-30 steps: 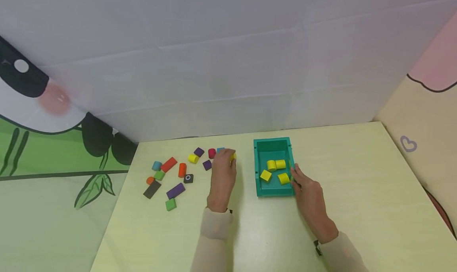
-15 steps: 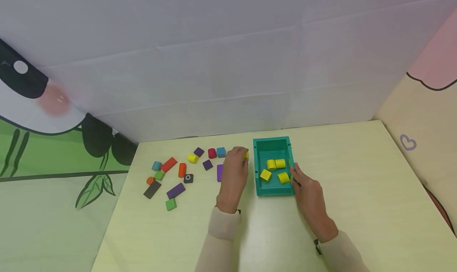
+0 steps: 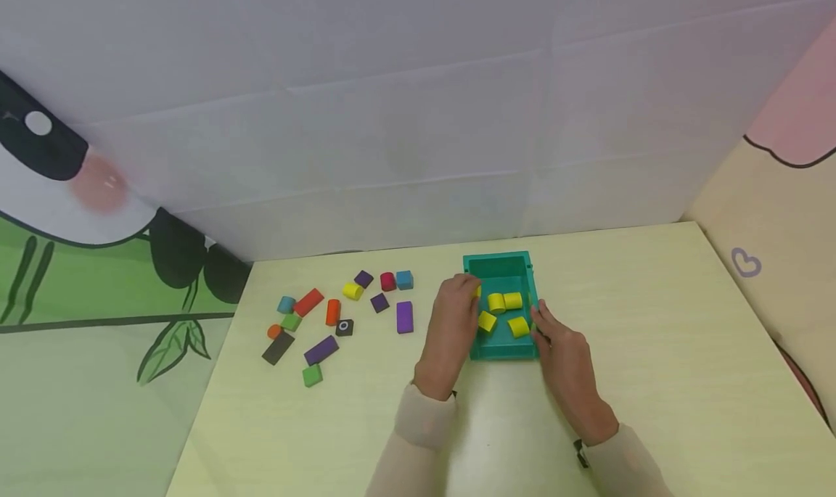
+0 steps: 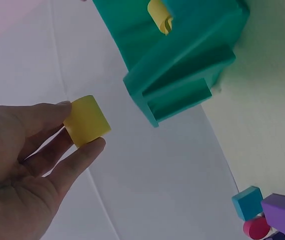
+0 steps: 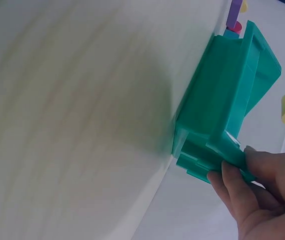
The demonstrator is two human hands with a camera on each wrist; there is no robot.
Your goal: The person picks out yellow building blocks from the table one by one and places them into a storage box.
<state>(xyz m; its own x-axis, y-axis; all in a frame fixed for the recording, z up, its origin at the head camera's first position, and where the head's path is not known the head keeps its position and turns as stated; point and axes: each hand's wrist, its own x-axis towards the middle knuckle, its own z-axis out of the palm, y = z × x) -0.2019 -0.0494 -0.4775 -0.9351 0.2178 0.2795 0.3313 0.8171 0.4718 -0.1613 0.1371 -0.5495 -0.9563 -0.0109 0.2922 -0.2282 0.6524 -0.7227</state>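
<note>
In the head view my left hand (image 3: 451, 330) is over the left rim of a teal plastic box (image 3: 501, 352). Its thumb and fingertips pinch a yellow cylinder block (image 4: 87, 121), which the left wrist view shows held up beside the box. Several yellow blocks (image 3: 513, 300) lie on the box floor. On the opposite side, my right hand (image 3: 570, 363) grips the box wall; the right wrist view shows the thumb on one face of the rim and curled fingers (image 5: 238, 192) on the other.
Left of the box, loose blocks are scattered on the pale table (image 3: 653, 352): a purple block (image 3: 405, 317), a blue cube (image 3: 404, 279), a red cylinder (image 3: 388, 281), a yellow cylinder (image 3: 353, 290) and several others. A light cloth wall (image 3: 418, 156) rises behind the table.
My left hand has carried the yellow cylinder block rightward from beside the blue cube to the box's left rim, uncovering the purple block and blue cube. The right hand and box stay put.
</note>
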